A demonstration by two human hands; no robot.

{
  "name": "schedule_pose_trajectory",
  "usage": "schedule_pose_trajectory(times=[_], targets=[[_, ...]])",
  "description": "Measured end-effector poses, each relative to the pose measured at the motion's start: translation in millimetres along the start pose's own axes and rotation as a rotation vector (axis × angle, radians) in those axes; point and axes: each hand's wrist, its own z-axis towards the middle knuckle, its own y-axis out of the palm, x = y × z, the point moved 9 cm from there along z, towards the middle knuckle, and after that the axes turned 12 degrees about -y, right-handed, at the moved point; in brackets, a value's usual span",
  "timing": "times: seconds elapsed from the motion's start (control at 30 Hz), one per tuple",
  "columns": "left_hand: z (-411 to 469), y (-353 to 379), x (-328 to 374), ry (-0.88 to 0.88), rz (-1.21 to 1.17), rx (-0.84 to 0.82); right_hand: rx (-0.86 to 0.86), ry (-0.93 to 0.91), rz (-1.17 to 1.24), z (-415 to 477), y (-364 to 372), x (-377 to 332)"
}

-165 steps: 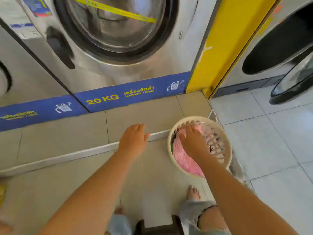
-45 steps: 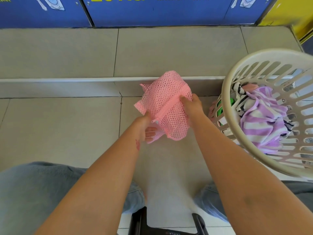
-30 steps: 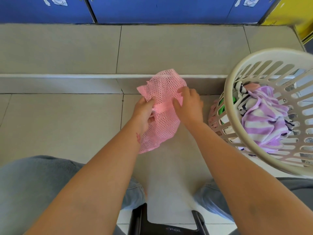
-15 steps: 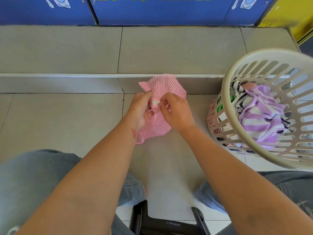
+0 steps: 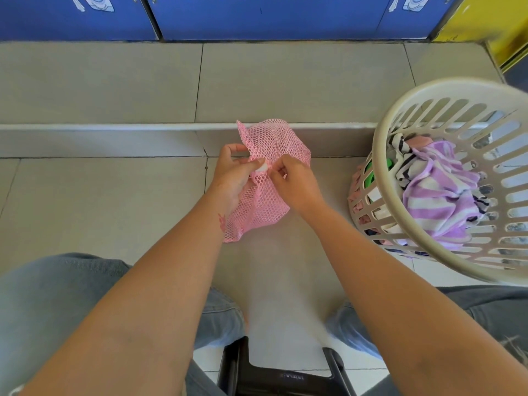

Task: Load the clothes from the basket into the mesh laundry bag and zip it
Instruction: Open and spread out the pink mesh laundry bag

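Observation:
A pink mesh laundry bag hangs crumpled between both hands above the tiled floor. My left hand pinches the bag's edge by a small white zipper end. My right hand pinches the same spot from the right, fingertips almost touching the left thumb. To the right, a cream slatted basket stands tilted toward me. It holds a purple-and-white striped cloth, a black-and-white striped piece and something green low down.
A raised tiled step with a metal edge runs across behind the bag, below blue washer panels. A yellow wall is at top right. My knees in jeans frame a black stool at the bottom.
The hands have drawn together on the bag, from holding its sides apart to pinching one spot near the zipper. The bag now hangs folded lower. The basket has not moved.

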Motion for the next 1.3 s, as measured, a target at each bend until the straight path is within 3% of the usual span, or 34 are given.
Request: schedule_pose_trajectory(times=[0.17,0.3,0.37,0.47,0.6,0.77,0.9,1.1,1.23,1.3], targets=[[-0.7,-24.6,9.5,0.064,0.100,0.112,-0.059,0.192,-0.238,2.7,-14.7,25.7],[10.1,-53.2,-1.4,0.037,0.321,0.189,-0.002,0.321,-0.217,-0.2,-29.1,50.2],[9.6,-58.5,1.3,0.119,0.533,0.318,0.010,0.268,-0.158,4.0,-26.3,44.2],[-8.0,-38.4,24.2,0.410,0.918,0.508,0.012,0.147,-0.116,8.2,-20.2,27.7],[-14.7,14.1,26.1,0.693,1.248,0.325,0.013,0.053,-0.108,9.7,-16.5,15.4],[-16.3,32.4,30.5,0.852,1.331,0.332,0.014,-0.068,-0.132,9.9,-21.4,6.4],[-20.2,29.2,36.1,0.891,1.279,0.320,0.008,-0.022,-0.264,11.0,-26.2,13.3],[-20.2,-9.8,16.4,0.813,1.367,0.281,0.105,0.365,-0.225,0.0,-47.8,54.4],[-13.3,-27.4,-6.9,0.617,1.536,0.194,0.125,0.246,-0.179,5.4,-43.9,37.2],[-11.9,-22.8,-5.7,0.551,1.468,0.173,0.116,0.144,-0.126,9.8,-38.4,25.6]])
